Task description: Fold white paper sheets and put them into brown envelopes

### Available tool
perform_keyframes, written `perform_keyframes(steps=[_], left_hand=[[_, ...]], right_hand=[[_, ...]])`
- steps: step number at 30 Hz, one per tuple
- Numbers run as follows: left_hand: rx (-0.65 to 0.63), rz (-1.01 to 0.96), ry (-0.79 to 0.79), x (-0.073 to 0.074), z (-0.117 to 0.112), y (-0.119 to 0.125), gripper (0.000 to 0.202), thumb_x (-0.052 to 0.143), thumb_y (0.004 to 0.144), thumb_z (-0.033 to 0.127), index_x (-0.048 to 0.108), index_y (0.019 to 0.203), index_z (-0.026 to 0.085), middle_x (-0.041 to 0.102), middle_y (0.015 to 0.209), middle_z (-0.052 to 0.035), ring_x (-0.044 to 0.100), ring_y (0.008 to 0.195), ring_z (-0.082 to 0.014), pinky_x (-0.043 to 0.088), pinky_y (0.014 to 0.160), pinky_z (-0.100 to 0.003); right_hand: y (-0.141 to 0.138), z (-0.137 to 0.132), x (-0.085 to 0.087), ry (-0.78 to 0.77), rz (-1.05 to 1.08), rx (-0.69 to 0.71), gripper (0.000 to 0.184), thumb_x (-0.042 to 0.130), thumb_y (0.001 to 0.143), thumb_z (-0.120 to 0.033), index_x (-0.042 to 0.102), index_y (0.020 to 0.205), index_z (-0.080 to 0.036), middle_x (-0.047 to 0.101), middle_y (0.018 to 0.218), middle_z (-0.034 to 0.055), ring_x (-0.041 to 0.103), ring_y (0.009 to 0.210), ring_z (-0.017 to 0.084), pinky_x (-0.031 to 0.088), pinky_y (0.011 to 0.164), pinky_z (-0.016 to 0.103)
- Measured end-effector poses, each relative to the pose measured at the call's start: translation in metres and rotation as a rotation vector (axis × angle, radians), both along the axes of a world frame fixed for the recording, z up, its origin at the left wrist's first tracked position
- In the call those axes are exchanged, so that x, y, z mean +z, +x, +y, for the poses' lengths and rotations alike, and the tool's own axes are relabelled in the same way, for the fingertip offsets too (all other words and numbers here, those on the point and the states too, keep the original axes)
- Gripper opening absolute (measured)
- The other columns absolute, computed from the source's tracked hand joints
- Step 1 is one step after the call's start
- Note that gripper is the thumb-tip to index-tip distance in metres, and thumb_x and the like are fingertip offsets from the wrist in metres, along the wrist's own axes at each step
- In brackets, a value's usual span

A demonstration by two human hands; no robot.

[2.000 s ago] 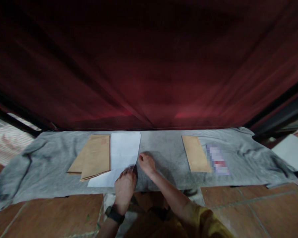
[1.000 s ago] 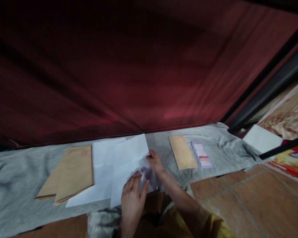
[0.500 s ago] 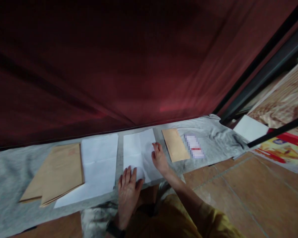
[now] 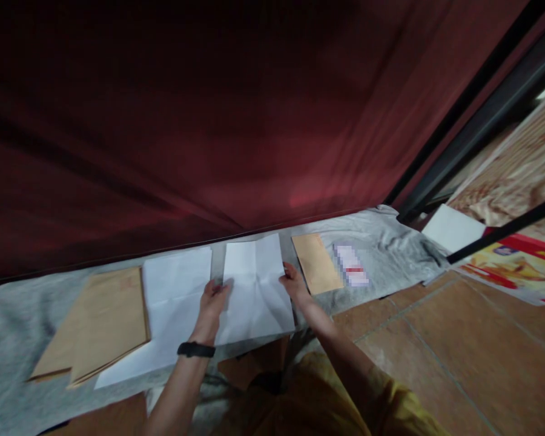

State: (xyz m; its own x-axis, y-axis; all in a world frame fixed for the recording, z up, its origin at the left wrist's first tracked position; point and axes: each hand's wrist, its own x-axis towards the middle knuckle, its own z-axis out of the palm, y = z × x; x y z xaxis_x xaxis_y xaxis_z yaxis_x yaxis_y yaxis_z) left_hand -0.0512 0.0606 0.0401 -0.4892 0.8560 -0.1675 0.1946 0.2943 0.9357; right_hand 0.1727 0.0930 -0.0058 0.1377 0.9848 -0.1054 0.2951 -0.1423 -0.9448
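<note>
A white sheet of paper (image 4: 254, 303) with a cross-shaped crease lies in front of me, its near part slightly raised. My left hand (image 4: 212, 306), with a black band on the wrist, is closed on the sheet's left edge, the thumb on top. At the right edge my right hand (image 4: 295, 284) pinches the same sheet, its fingertips partly hidden. Left of it is a stack of white paper (image 4: 179, 303), partly under several brown envelopes (image 4: 109, 321). A smaller brown envelope (image 4: 318, 263) lies just right of my right hand.
Grey cloth (image 4: 376, 242) covers the long narrow surface. A blurred-out white item with a red mark (image 4: 352, 266) lies right of the small envelope. Behind hangs a dark red curtain (image 4: 254, 151). Black bars, a colourful box (image 4: 518, 266) and tiled floor (image 4: 472, 339) are at right.
My left hand has moved up and left from lying flat on the sheet's near edge to gripping its left edge. My right hand has shifted slightly down, onto the right edge.
</note>
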Motion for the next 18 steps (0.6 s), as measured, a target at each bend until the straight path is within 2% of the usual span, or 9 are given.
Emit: perform_keyframes(steps=[4,7,10,13,15,18], left_hand=[[-0.073,-0.139,-0.035,0.005,-0.002,0.000,0.052,0.074,0.056,0.048,0.061,0.095,0.015,0.065,0.072,-0.0005,0.062,0.066,-0.0168,0.049,0.064,-0.030],[-0.101,-0.131,-0.070,0.002,-0.004,-0.002,0.047,0.072,0.053,0.050,0.060,0.084,0.016,0.060,0.064,0.0014,0.057,0.060,-0.0161,0.044,0.056,-0.029],[-0.104,-0.092,-0.086,-0.001,-0.006,-0.005,0.039,0.067,0.054,0.050,0.057,0.074,0.019,0.055,0.059,0.0030,0.051,0.056,-0.0142,0.039,0.052,-0.027],[-0.108,-0.048,-0.098,-0.002,-0.010,-0.006,0.031,0.066,0.056,0.046,0.057,0.070,0.020,0.052,0.056,0.0039,0.049,0.054,-0.0141,0.037,0.050,-0.026],[-0.101,-0.004,-0.107,-0.003,-0.012,-0.006,0.025,0.064,0.059,0.042,0.057,0.070,0.021,0.052,0.055,0.0036,0.052,0.056,-0.0156,0.037,0.051,-0.026],[-0.096,0.066,-0.121,-0.005,-0.011,-0.006,0.017,0.062,0.063,0.036,0.058,0.071,0.022,0.055,0.056,0.0021,0.057,0.061,-0.0183,0.041,0.054,-0.026]], right_hand=[[0.000,0.000,0.005,-0.015,-0.013,0.001,0.035,0.048,0.074,-0.013,0.066,0.103,-0.011,0.068,0.080,0.0023,0.062,0.072,0.016,0.050,0.066,0.024],[-0.002,0.007,0.011,-0.026,-0.047,0.005,0.034,0.047,0.077,-0.011,0.067,0.104,-0.010,0.067,0.079,0.0021,0.062,0.071,0.016,0.050,0.067,0.024],[-0.002,0.006,0.016,-0.002,-0.120,-0.011,0.045,0.047,0.080,-0.009,0.063,0.122,-0.010,0.070,0.098,0.0077,0.066,0.087,0.020,0.054,0.081,0.029],[0.000,-0.014,0.018,0.199,-0.359,0.020,0.057,0.049,0.086,-0.009,0.050,0.142,-0.011,0.059,0.135,0.0176,0.059,0.120,0.024,0.049,0.104,0.038],[0.003,-0.037,0.017,0.353,-0.489,0.151,0.054,0.048,0.092,-0.012,0.048,0.145,-0.013,0.051,0.147,0.0180,0.048,0.136,0.025,0.041,0.114,0.043],[0.011,-0.075,0.014,0.447,-0.620,0.452,0.050,0.055,0.096,-0.026,0.051,0.146,-0.020,0.047,0.153,0.0136,0.038,0.145,0.028,0.031,0.120,0.051]])
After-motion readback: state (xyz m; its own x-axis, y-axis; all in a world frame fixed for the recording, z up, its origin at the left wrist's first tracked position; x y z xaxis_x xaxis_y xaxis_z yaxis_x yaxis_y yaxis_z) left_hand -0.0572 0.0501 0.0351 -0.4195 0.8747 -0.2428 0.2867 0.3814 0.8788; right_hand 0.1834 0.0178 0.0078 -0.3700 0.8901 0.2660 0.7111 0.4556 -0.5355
